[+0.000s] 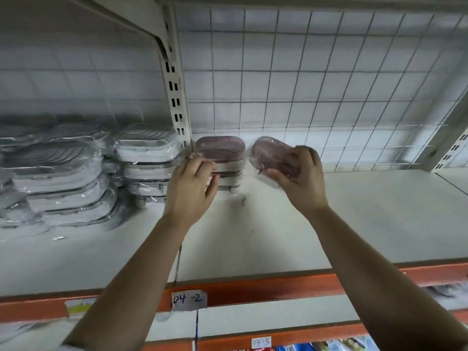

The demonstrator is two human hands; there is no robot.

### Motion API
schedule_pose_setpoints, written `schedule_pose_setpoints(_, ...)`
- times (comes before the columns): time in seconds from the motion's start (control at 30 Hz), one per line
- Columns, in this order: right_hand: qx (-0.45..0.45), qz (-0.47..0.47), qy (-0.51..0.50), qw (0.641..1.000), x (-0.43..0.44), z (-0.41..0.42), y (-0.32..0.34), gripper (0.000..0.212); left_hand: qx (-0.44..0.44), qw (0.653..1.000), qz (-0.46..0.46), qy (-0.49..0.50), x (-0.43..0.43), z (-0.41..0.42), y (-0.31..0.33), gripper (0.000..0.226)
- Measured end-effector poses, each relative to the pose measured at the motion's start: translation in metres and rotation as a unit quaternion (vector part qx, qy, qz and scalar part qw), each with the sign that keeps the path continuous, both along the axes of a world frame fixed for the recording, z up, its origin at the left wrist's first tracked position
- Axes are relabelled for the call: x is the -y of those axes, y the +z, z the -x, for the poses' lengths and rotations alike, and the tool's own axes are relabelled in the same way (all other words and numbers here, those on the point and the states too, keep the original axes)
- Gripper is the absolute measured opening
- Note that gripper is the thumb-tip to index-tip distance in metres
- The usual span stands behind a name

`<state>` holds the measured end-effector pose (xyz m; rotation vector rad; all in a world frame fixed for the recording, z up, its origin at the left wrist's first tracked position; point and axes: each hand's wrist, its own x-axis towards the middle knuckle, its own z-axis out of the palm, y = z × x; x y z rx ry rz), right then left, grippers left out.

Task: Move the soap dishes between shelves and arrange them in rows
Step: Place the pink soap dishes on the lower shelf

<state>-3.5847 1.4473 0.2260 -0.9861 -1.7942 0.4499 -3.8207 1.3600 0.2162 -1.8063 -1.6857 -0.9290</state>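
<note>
Holding: right hand (300, 177), grip closed round a tilted pink soap dish (272, 154), long axis slanting far-left to near-right, just right of the pink-topped stack (220, 148); left hand (191, 188), fingers loosely spread, steadies that stack on the shelf (354, 211).

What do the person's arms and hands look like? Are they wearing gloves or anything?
No gloves. Both the left hand and the right hand are bare, with no rings, watch or bracelet in sight. The forearms are bare too. Only a small bit of pale sleeve peeks in at the bottom edge by the left arm.
</note>
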Motion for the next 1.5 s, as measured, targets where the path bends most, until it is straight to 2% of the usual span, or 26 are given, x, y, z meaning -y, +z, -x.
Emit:
schedule_pose_setpoints(0.1,0.019,-0.023,0.041,0.999,-0.012,0.034,0.021,0.056,0.006,1.000,0.011,0.016,0.022,0.003,-0.019,0.015)
schedule_pose_setpoints(0.23,0.103,-0.036,0.113,0.988,-0.028,0.076,0.040,0.051,0.009,0.998,0.053,0.042,0.041,0.010,-0.043,0.023)
schedule_pose_setpoints(0.4,0.177,-0.027,0.148,0.973,-0.045,0.107,0.055,0.045,0.031,0.995,0.079,0.045,0.047,0.015,-0.050,0.027)
schedule_pose_setpoints(0.47,0.182,-0.039,0.140,0.973,-0.045,0.113,0.056,0.038,0.031,0.996,0.071,0.039,0.047,0.014,-0.050,0.026)
schedule_pose_setpoints(0.57,0.175,-0.110,0.053,0.977,-0.038,0.118,0.052,0.028,0.028,0.997,0.062,0.026,0.045,0.012,-0.050,0.024)
schedule_pose_setpoints(0.63,0.214,-0.142,0.009,0.966,-0.033,0.120,0.051,0.029,0.025,0.998,0.061,0.021,0.043,0.009,-0.050,0.024)
schedule_pose_setpoints(0.73,0.264,-0.120,0.030,0.957,-0.031,0.115,0.048,0.039,0.015,0.998,0.066,0.014,0.039,0.004,-0.047,0.024)
schedule_pose_setpoints(0.8,0.243,-0.111,0.078,0.960,-0.029,0.104,0.046,0.045,0.010,0.998,0.058,0.012,0.036,-0.002,-0.043,0.024)
schedule_pose_setpoints(0.87,0.196,-0.121,0.092,0.969,-0.024,0.080,0.041,0.045,0.001,0.999,0.048,0.001,0.031,-0.016,-0.037,0.025)
schedule_pose_setpoints(0.97,0.147,-0.081,0.037,0.985,-0.017,0.030,0.025,0.040,-0.011,0.999,0.046,-0.027,0.023,-0.048,-0.032,0.022)
schedule_pose_setpoints(1.07,0.148,-0.037,-0.005,0.988,-0.008,-0.026,0.005,0.035,-0.017,0.996,0.067,-0.054,0.015,-0.087,-0.032,0.019)
schedule_pose_setpoints(1.2,0.157,-0.023,-0.072,0.985,0.006,-0.111,-0.018,0.032,-0.030,0.989,0.096,-0.106,0.008,-0.156,-0.036,0.015)
schedule_pose_setpoints(1.5,0.165,0.017,-0.160,0.973,0.049,-0.319,-0.043,0.035,-0.023,0.977,0.059,-0.202,0.013,-0.353,-0.044,0.017)
